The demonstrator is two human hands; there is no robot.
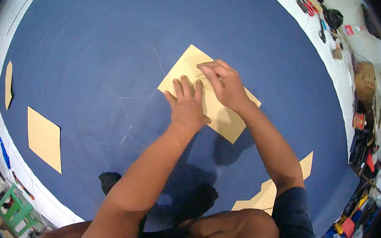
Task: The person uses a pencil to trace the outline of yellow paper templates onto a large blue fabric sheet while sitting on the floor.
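A tan sheet (225,115), cut with straight edges like a paper pattern piece, lies flat on a wide dark blue cloth (93,31). My left hand (187,105) presses on its left part with the fingers spread. Over the sheet's upper middle, my right hand (223,83) is closed in a pinch. Whatever sits between those fingertips is too small or hidden to name. Thin pale lines (135,98) run across the cloth to the left of the sheet, forming angled shapes.
Another tan piece (45,139) lies at the left, with a narrow one (9,85) beyond it. A notched tan piece (261,198) is partly behind my right arm. Scissors (310,9) and clutter line the right edge. A green plastic stool (17,208) stands lower left.
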